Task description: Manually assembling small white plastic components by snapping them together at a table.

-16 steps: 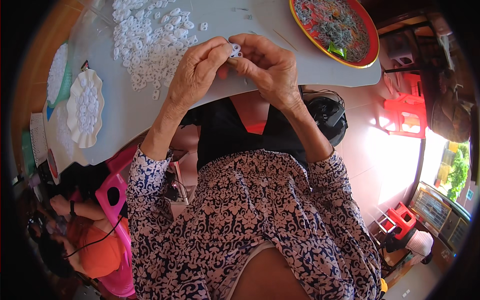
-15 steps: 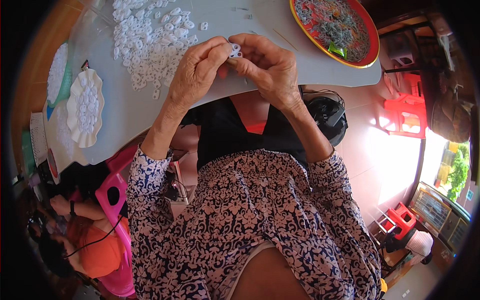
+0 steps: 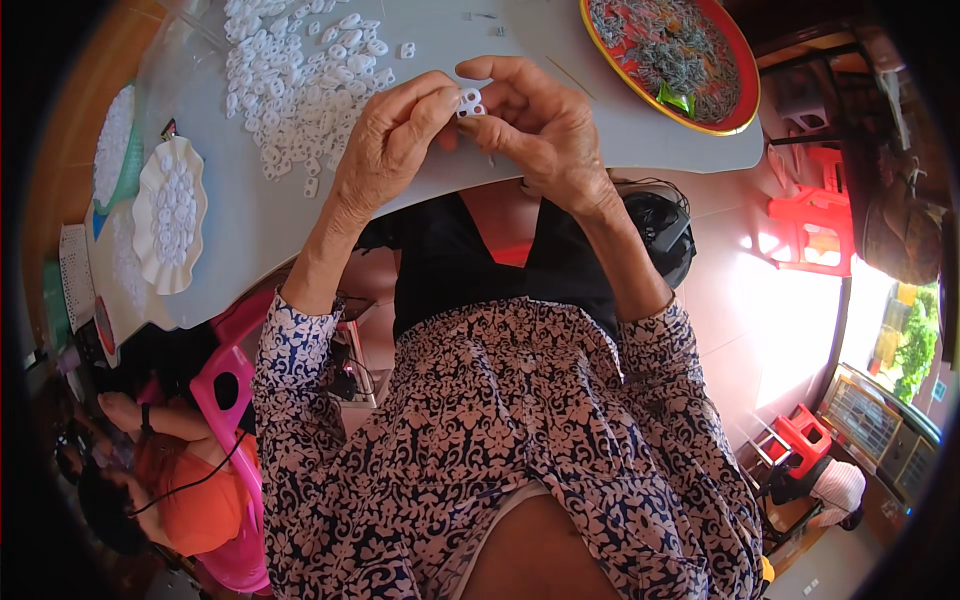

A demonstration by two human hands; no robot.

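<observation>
A small white plastic piece with round holes is pinched between the thumb and fingers of my left hand, above the table's near edge. My right hand is close on its right side. The right thumb tip is at the piece's lower edge; whether it presses on it I cannot tell. The right index finger is lifted away, and the other right fingers are curled and partly hidden. A heap of similar white pieces lies on the grey table left of my hands.
At the far right stands a red tray with a gold rim, holding many thin grey metal bits and a green packet. A scalloped white dish of white pieces is at the left. A thin stick lies beyond my right hand. Another person sits lower left.
My right index finger has lifted off the white piece and the right hand has opened slightly, moving a little to the right. My left hand keeps its pinch on the piece.
</observation>
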